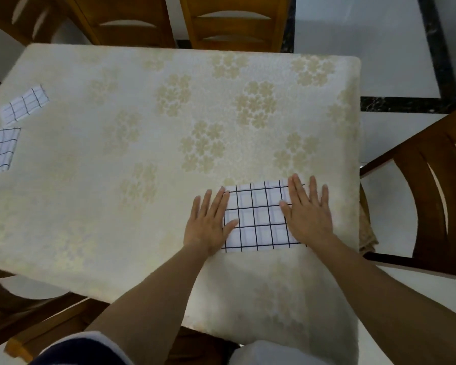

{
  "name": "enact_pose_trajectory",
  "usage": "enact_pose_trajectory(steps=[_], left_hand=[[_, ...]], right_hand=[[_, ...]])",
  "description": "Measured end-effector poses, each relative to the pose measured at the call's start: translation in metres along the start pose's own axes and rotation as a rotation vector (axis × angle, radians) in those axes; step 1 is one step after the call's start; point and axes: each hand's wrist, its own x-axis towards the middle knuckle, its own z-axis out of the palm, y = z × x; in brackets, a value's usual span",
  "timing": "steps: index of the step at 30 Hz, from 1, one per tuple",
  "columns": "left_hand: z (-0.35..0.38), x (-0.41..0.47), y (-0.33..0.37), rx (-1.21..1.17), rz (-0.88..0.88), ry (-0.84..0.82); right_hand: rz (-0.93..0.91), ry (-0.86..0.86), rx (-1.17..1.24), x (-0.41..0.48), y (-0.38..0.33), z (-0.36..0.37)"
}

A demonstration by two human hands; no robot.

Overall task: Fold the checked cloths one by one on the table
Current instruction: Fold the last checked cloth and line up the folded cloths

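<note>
1 wide-angle camera, worn on the person's head, looks forward and steeply down over the table from its near edge, close in. Forearms enter from the bottom; chairs and floor ring the frame.

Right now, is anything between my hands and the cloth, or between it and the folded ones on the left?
Nothing visible. The left hand and right hand touch the cloth, and nothing shows on the table toward the folded cloths.

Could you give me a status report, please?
Left hand and right hand open, flat on folded checked cloth's ends. Second cloth, third cloth far left. Nothing blocking.
</note>
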Motion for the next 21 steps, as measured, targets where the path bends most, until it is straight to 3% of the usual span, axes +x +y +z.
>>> enact_pose_trajectory(steps=[3, 7, 17, 21], left_hand=[[-0.014, 0.003, 0.018, -0.065, 0.042, 0.102], [-0.016, 0.014, 0.034, -0.096, 0.257, -0.054], [-0.016, 0.014, 0.016, -0.106, 0.207, -0.129], [-0.025, 0.019, 0.025, -0.047, 0.216, -0.131]], right_hand=[[-0.028, 0.08, 0.044, 0.002, -0.028, -0.013], [-0.198, 0.035, 0.055, 0.003, -0.066, -0.008], [-0.146, -0.03, 0.046, 0.02, 0.011, -0.006], [-0.135, 0.176, 0.244, 0.036, 0.01, -0.023]])
